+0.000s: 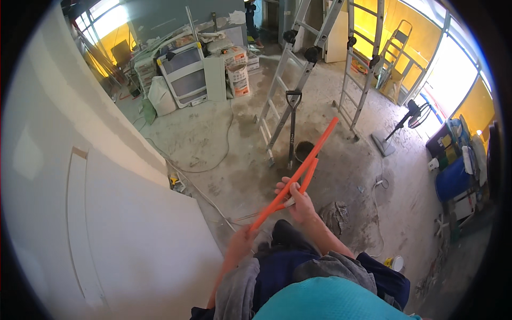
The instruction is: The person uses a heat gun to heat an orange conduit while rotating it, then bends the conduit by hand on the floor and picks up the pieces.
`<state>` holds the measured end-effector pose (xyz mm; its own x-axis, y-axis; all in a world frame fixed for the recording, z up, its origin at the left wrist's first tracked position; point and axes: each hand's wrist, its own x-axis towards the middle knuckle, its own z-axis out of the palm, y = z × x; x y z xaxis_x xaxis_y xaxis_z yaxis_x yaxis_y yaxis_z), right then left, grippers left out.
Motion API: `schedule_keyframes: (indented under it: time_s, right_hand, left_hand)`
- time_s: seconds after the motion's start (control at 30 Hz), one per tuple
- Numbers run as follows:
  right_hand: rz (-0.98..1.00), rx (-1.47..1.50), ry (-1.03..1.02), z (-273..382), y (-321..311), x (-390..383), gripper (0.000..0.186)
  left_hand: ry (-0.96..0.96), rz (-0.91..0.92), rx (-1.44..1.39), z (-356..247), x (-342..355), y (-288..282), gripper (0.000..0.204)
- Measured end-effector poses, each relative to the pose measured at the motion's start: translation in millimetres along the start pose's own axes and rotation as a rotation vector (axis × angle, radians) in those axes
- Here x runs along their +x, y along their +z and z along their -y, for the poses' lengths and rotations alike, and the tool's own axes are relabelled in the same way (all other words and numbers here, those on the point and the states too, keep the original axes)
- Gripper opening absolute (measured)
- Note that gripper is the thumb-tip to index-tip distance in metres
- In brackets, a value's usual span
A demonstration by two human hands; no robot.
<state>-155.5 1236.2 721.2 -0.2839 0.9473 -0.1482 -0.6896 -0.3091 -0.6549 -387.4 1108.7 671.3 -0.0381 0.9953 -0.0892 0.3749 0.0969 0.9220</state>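
A long orange pipe (320,143) slants across in front of me, from my left hand up to the far right. My left hand (241,244) is closed round its lower end. A shorter orange pipe (310,174) lies against it at a narrow angle. My right hand (300,204) grips both pipes about midway, its fingers curled with the tips showing left of the long one. Something small and pale shows at the right palm, too covered to name. Both hands are in front of my body, above the floor.
An A-frame ladder (277,109), a long-handled shovel (293,125) and a dark bucket (304,151) stand ahead. A second ladder (356,90) and a fan (385,143) are further right. A pale wall (149,240) rises close on my left. Cables (205,194) cross the dusty floor.
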Motion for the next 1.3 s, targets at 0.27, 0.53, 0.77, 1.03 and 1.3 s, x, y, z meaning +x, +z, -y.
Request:
schedule_keyframes:
  time_s: [0.27, 0.53, 0.77, 1.03, 1.3]
  right_hand:
    - [-0.147, -0.205, -0.123, 76, -60, 157, 0.037]
    - [-0.180, -0.073, -0.287, 174, -83, 327, 0.041]
    - [-0.022, 0.022, -0.299, 188, -75, 450, 0.049]
    - [-0.258, -0.149, -0.358, 198, -54, 499, 0.045]
    - [-0.357, -0.449, -0.279, 168, -2, 577, 0.039]
  left_hand:
    - [-0.224, 0.029, 0.054, 18, 101, -28, 0.031]
    - [-0.197, -0.187, -0.167, 12, 259, -103, 0.028]
    - [-0.176, -0.506, -0.288, -43, 340, -178, 0.020]
    - [-0.291, -0.282, -0.114, -63, 409, -202, 0.024]
    - [-0.384, 0.078, 0.010, 10, 495, -184, 0.036]
